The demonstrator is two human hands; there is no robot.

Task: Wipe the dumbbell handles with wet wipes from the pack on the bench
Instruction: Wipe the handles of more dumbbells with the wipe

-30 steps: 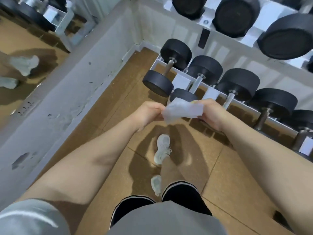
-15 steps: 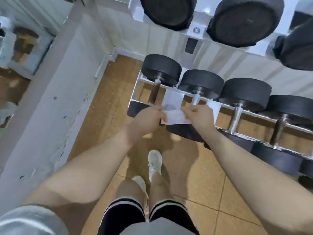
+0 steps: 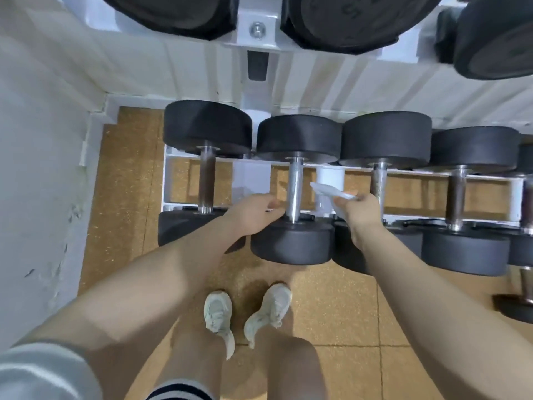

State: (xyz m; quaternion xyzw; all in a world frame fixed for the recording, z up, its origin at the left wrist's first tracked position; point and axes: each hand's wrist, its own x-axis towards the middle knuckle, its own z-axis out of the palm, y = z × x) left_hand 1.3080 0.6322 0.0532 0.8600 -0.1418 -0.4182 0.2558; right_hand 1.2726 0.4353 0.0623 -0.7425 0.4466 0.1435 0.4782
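Several black dumbbells lie on the low tier of a white rack. The second dumbbell from the left has a shiny metal handle. My left hand reaches in from the left, its loosely curled fingertips at the near end of that handle, holding nothing that I can see. My right hand is just right of the handle and pinches a white wet wipe, which sticks out to the left toward the handle without touching it. The leftmost handle is dark. The pack of wipes and the bench are out of view.
The rack's upper tier with larger dumbbells overhangs the top of the view. A white wall closes the left side. A small dumbbell lies on the cork-coloured floor at the right. My feet in pale shoes stand before the rack.
I have moved closer to the rack. My left hand let go of the wipe and went to the second dumbbell's handle; my right hand alone now holds the wipe, on the handle's right.
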